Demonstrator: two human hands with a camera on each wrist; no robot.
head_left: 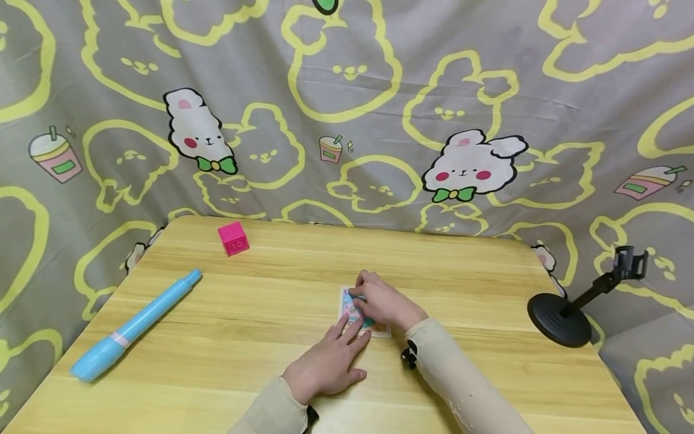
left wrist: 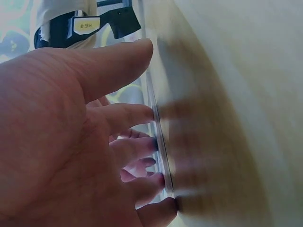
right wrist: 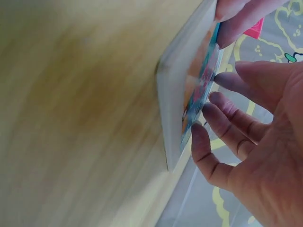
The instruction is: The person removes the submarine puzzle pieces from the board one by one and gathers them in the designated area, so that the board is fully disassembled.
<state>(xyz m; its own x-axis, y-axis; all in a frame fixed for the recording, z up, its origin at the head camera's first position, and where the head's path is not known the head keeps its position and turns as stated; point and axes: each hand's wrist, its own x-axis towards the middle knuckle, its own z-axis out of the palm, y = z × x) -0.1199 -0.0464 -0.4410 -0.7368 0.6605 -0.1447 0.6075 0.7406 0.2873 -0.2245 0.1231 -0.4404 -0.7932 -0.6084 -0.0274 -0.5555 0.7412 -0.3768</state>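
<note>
While the left hand (head_left: pixel 328 363) rests straight, released fingers on the picture board (head_left: pixel 352 308) lying flat upon the bench (head_left: pixel 260 301), the right hand (head_left: pixel 384 301) touches it with bent fingers; whether these grasp anything, I cannot tell.

Bright light fills the head view, while up close the left hand (left wrist: pixel 71 137) throws soft shadows across a blurred tabletop (left wrist: pixel 270 94)!
</note>
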